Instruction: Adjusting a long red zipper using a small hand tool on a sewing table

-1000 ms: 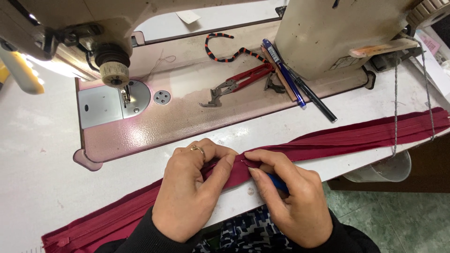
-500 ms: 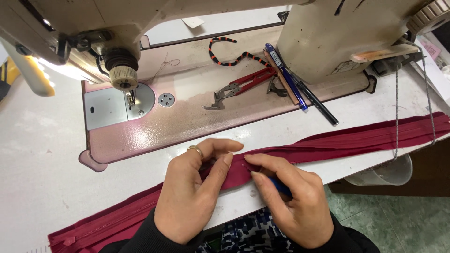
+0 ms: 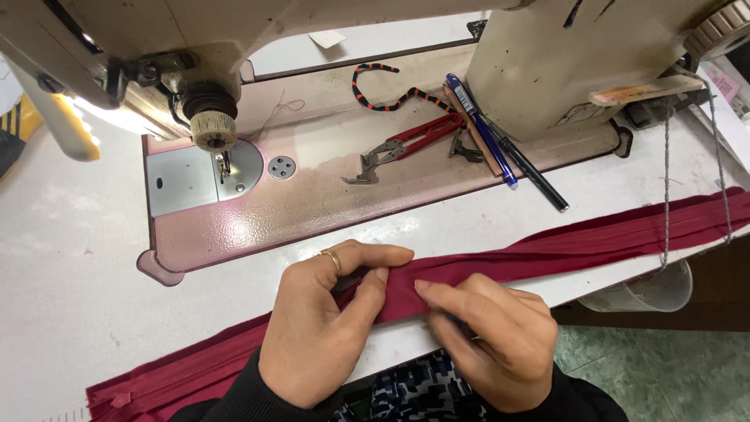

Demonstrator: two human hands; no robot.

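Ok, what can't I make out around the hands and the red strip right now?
Head view only:
- Red fabric strip: the stretch under the left hand and right hand is covered; both ends run off the frame.
- A blue thing under the right hand's fingers: too hidden to name.
- Sewing machine: top cut by the frame.

Beside the sewing machine [image 3: 328, 195], the maroon strip [image 3: 594, 242] runs off both side edges, its middle hidden beneath both hands.
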